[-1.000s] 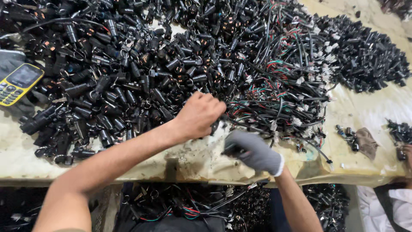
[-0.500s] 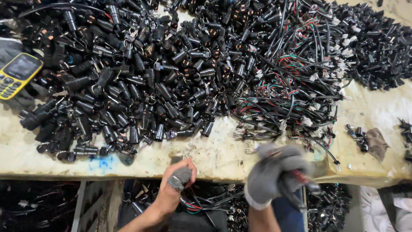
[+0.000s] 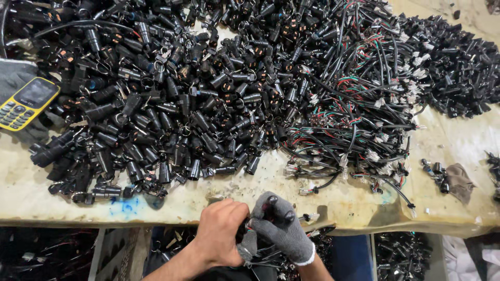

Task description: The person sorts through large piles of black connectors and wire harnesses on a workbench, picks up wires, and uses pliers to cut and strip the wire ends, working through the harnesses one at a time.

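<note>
I pinch a small black connector (image 3: 260, 221) between my bare left hand (image 3: 221, 231) and gloved right hand (image 3: 278, 226) at the bench (image 3: 172, 205) edge; its trailing wires may snag, letting it drop below

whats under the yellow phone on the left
The yellow phone lies on a grey glove, beside the black connector pile. What is beneath the glove is covered.
</note>
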